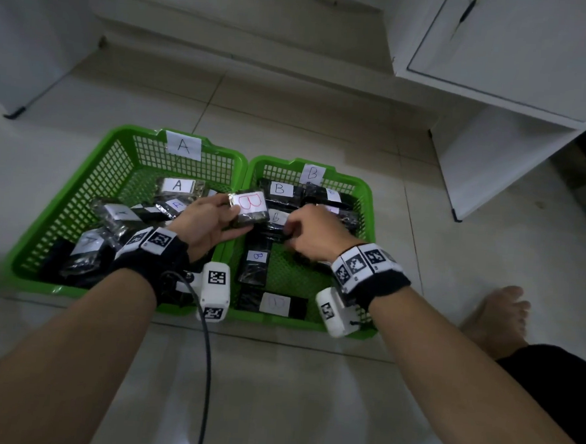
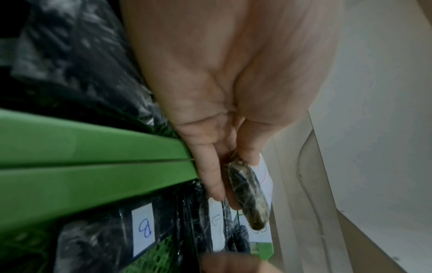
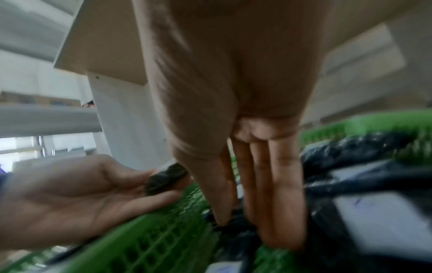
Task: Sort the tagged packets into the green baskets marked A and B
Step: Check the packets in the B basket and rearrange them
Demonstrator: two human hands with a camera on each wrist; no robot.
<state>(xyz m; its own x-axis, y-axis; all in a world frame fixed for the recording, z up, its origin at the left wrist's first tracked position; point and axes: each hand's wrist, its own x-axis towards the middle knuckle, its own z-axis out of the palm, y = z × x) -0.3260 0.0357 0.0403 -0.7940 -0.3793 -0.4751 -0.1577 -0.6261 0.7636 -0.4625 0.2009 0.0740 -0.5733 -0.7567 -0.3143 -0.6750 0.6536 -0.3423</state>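
Two green baskets sit side by side on the floor: basket A (image 1: 92, 171) on the left, basket B (image 1: 366, 205) on the right, each holding several dark packets with white tags. My left hand (image 1: 209, 222) holds a packet with a red B tag (image 1: 249, 207) between thumb and fingers, above the rims where the baskets meet; the left wrist view shows this packet (image 2: 247, 194) edge-on. My right hand (image 1: 313, 231) reaches down into basket B, its thumb and fingers pinching a dark packet (image 3: 233, 224) whose tag is hidden.
A white cabinet (image 1: 498, 97) stands at the back right, its side panel close to basket B. My bare foot (image 1: 498, 316) rests on the tiled floor to the right. A black cable (image 1: 204, 353) hangs from my left wrist camera.
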